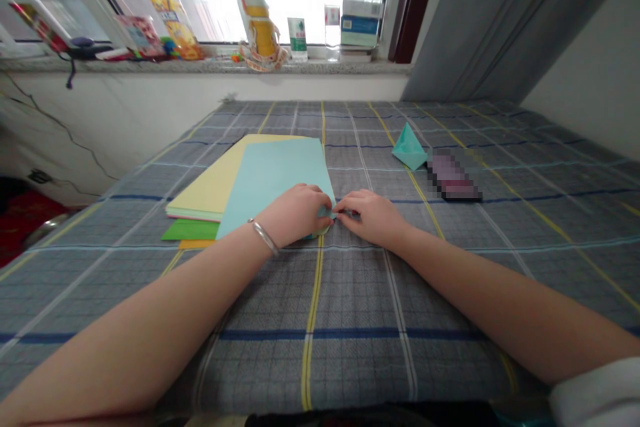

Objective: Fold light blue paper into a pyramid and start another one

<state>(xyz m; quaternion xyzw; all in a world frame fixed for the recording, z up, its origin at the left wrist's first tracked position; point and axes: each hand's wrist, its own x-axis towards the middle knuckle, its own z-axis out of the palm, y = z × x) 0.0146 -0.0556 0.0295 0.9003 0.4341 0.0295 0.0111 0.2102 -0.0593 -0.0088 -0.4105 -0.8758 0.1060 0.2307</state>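
A light blue sheet of paper [280, 170] lies on top of a stack of coloured paper [210, 187], yellow, green and orange at its edges. My left hand [300, 210], with a silver bangle at the wrist, rests on the sheet's near right part, fingers curled and closed on its edge. Just to the right, my right hand [367, 213] pinches the sheet's near right corner between thumb and fingers. The two hands' fingertips almost meet there, and they hide most of that corner.
A folded turquoise paper shape [410, 149] stands at the back right, beside a phone [453, 177] with a blurred screen. The plaid cloth [360, 293] covers the whole surface. Bottles, including a yellow one [173, 13], and boxes [360, 23] line the windowsill.
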